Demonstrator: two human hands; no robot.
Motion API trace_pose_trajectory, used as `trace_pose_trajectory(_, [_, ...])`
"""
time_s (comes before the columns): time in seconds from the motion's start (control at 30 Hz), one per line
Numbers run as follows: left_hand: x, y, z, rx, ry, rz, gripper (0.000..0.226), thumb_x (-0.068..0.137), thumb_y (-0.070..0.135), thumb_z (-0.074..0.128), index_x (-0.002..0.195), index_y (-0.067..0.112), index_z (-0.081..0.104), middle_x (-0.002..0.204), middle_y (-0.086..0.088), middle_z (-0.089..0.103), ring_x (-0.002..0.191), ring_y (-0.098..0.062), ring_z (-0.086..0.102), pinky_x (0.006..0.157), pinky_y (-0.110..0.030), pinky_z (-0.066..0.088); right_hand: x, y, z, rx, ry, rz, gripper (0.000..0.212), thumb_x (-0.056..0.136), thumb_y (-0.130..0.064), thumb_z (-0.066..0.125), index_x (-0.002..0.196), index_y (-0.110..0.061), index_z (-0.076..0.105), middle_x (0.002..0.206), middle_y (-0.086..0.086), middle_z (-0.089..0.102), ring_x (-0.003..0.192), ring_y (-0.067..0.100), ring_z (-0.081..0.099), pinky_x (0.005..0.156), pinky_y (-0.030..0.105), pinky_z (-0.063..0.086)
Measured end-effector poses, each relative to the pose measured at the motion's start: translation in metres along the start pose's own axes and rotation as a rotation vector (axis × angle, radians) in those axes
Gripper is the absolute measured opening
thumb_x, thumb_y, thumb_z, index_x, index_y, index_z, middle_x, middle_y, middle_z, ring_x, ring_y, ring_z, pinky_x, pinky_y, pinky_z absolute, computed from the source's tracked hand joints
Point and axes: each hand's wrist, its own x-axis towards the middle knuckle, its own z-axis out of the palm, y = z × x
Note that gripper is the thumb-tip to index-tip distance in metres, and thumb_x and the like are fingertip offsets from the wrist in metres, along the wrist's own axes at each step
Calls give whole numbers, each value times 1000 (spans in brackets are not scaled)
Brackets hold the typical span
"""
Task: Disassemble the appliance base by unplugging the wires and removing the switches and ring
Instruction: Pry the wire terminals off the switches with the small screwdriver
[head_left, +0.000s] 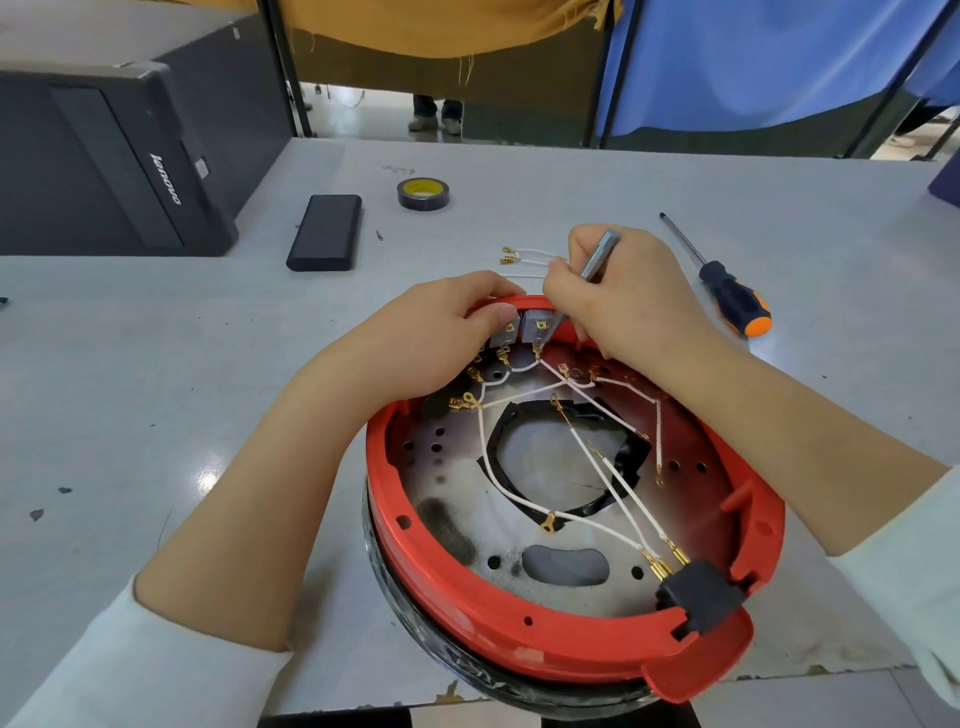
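Note:
The appliance base lies upside down at the table's near edge, a red plastic ring (498, 605) around a scorched metal plate (467, 499). White wires (597, 457) with brass terminals cross the plate to a black connector block (698, 597) at the near right. Two grey switches (535, 326) sit in the far rim. My left hand (441, 338) grips the rim and the left switch. My right hand (618, 296) holds a grey metal tool (597, 257) like a pen, its tip at the right switch's terminal.
Loose white wires (524, 258) lie just beyond the base. An orange-and-black screwdriver (727, 293) rests at the right. A tape roll (423, 193), a black power bank (326, 232) and a black computer case (104, 156) stand at the back left.

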Motion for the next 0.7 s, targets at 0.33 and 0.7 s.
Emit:
trace_pose_trajectory(0.33, [-1,0,0,0,5,2,27,99,35,40,122,39,54,118,12,61,105,-8,53,83,-23,36,3,-3,0,-19,-66,2,31,82,-12,54,59,-11,34,56,19,40,46,20,32,53,47,42])
trace_pose_trajectory(0.7, [1,-2,1,19,8,22,25,99,36,40,119,41,55,105,15,61,91,-3,54,71,-12,36,-10,-1,1,-145,49,-317,44,85,-20,55,56,-26,22,46,-6,23,48,9,34,48,18,28])
